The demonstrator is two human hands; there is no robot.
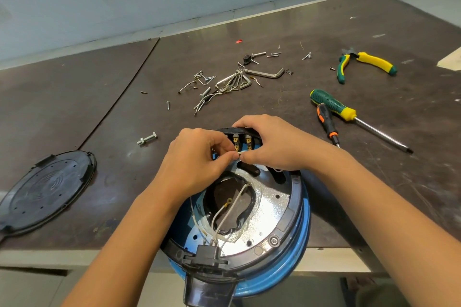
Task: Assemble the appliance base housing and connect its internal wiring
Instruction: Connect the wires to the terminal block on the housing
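Appliance base housing [298, 194] is being worked on at the near edge of the worktop [99, 107]. It is turned bottom-up, with its blue wall hanging partly over the edge and its inside being left exposed.

In the head view, both hands are being kept narrow over the far rim. A small wire connector [239, 154] is being pinched between the thumb and forefinger of the left hand [197, 154] and the fingertips of the right hand [272, 142]. It is being held just in front of the terminal block [242, 142], whose brass tabs are being left bare.

By the look of it, the wiring step is being carried out and is not yet finished. As far as can be told, no lead is seated on those tabs, and a white wire [234, 204] with a ring terminal [228, 199] is being left loose across the dark central opening. At the near rim, several leads are already being gathered into the black socket [209, 254].

Closing of the housing is judged to be wholly ahead. The black bottom cover [45, 189] is being left lying apart on the left of the worktop. The loose screws [224, 80], a bolt [147, 138], the green-handled screwdriver [329, 103], the orange-handled screwdriver [326, 122] and the pliers [364, 62] are being kept beyond the hands, untouched.
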